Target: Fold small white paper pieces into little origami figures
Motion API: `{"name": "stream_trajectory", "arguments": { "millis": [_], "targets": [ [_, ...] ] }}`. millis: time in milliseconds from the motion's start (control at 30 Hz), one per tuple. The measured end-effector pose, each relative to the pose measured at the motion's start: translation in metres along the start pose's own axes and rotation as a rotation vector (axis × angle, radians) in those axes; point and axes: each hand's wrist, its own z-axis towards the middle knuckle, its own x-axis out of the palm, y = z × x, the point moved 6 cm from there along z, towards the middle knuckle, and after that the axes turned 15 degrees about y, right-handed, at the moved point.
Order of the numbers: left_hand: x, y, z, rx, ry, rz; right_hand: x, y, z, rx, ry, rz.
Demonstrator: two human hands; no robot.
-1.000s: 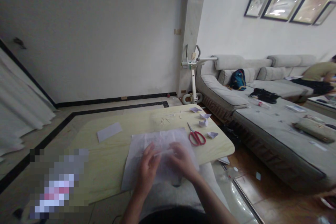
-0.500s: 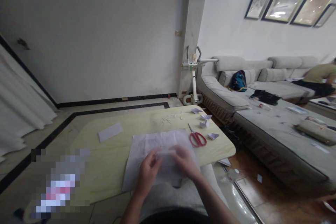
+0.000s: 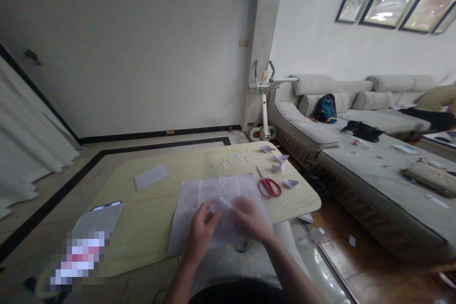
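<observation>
Between my hands is a small piece of white paper (image 3: 221, 204), held above a large printed sheet (image 3: 199, 194) on the table. My left hand (image 3: 204, 222) pinches the paper's left side with thumb and fingers. At the paper's right side, my right hand (image 3: 247, 216) has its fingers closed on it, somewhat smeared by motion. Red-handled scissors (image 3: 269, 186) lie to the right of the printed sheet, blades pointing away. Several small folded paper pieces (image 3: 291, 184) stand along the table's right edge.
The pale yellow table (image 3: 142, 223) bears a white paper rectangle (image 3: 151, 177), thin paper scraps (image 3: 227, 164) and a clipboard (image 3: 101, 218) at its left edge. A grey sofa (image 3: 374, 171) stands to the right, with a person (image 3: 436, 104) at its far end.
The small paper has turned from lying level between my hands to a slant, its upper edge now tilted. My view has shifted slightly.
</observation>
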Motion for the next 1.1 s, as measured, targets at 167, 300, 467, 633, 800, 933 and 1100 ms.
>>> {"name": "stream_trajectory", "arguments": {
  "millis": [167,300,467,633,800,933,1100],
  "targets": [
    [0.001,-0.003,-0.001,0.010,0.042,0.015,0.005,0.001,0.000,0.001,0.062,-0.004],
    [0.002,-0.004,-0.002,0.015,0.034,0.013,0.005,-0.001,-0.001,0.021,0.033,-0.020],
    [0.002,-0.004,-0.001,0.013,0.021,0.020,0.007,0.001,-0.002,0.021,0.032,-0.044],
    [0.001,-0.004,-0.002,0.012,0.039,0.021,0.010,0.003,0.000,0.046,0.070,-0.074],
    [0.002,-0.002,-0.003,0.012,0.043,0.005,0.010,0.002,0.000,0.058,0.057,-0.104],
    [0.002,-0.001,-0.002,0.007,0.055,-0.008,0.012,0.001,0.000,0.058,0.067,-0.101],
    [0.003,0.002,-0.002,0.008,0.066,-0.021,0.011,0.003,0.000,0.061,0.074,-0.104]
  ]
}}
